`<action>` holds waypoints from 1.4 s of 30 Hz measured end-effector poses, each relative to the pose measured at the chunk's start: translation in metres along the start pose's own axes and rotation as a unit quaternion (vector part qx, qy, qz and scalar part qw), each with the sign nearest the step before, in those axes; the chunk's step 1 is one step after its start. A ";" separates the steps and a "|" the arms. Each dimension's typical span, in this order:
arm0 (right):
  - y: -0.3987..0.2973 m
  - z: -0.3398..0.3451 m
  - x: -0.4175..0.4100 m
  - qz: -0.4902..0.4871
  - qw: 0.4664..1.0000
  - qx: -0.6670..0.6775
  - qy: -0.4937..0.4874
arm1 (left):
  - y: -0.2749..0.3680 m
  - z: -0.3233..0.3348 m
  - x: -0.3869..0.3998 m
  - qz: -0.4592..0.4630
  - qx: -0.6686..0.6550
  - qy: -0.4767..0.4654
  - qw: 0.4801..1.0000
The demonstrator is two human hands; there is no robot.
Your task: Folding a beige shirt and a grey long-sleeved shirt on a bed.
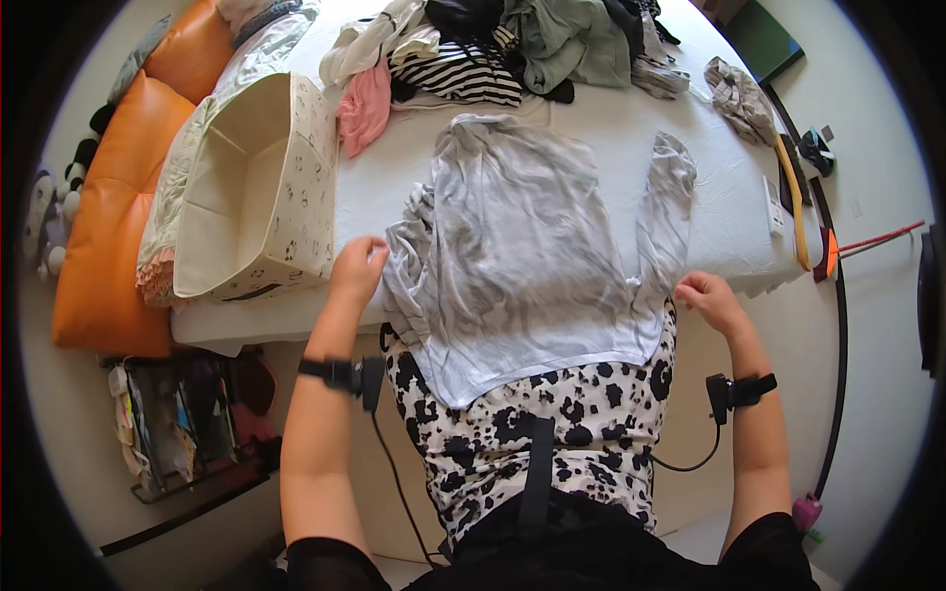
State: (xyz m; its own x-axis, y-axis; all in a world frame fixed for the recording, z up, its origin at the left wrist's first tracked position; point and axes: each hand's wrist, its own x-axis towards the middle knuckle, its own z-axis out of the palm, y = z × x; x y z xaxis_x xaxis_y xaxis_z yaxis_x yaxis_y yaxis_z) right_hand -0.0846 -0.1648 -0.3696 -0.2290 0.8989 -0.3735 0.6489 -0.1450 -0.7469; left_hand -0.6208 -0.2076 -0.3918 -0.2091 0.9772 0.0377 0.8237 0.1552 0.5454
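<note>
A grey and white marbled long-sleeved garment lies spread over the bed's near edge, its lower part draped across the person's patterned lap. Its left sleeve is bunched beside the body, while the right sleeve stretches away up the bed. My left hand is at the left edge of the garment beside the bunched sleeve, fingers curled; whether it pinches cloth cannot be told. Near the right sleeve's lower end, my right hand is raised with thumb and fingers bent close together; contact with the fabric is unclear.
A cream fabric storage bin stands at left on the white-covered bed, near orange cushions. Heaped clothes line the far side. A crumpled garment, a white remote control and a yellow curved strip lie at right.
</note>
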 end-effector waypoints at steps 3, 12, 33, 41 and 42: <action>-0.001 0.003 0.013 -0.003 0.999 0.042 0.015 | -0.024 0.034 0.044 0.018 0.019 0.059 0.998; -0.011 0.055 -0.012 -0.005 0.999 0.042 -0.027 | -0.018 0.064 0.066 -0.080 -0.134 -0.077 0.985; -0.023 0.099 -0.031 0.012 0.994 0.077 -0.082 | 0.140 0.098 -0.130 0.330 -0.005 -0.189 0.925; -0.023 0.102 -0.012 -0.076 0.994 -0.071 -0.010 | 0.072 0.066 -0.134 0.122 0.117 -0.068 0.983; -0.028 0.109 -0.007 -0.096 0.992 -0.076 -0.031 | 0.060 0.065 -0.137 0.044 0.118 -0.050 0.991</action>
State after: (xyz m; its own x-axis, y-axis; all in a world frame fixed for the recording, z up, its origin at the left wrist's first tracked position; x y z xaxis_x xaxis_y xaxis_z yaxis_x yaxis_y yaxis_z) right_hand -0.1810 -0.2121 -0.4060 -0.3997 0.8761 -0.2696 0.6906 0.0944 -0.7171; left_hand -0.5078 -0.3229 -0.4187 -0.0878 0.9960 -0.0139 0.9392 0.0874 0.3322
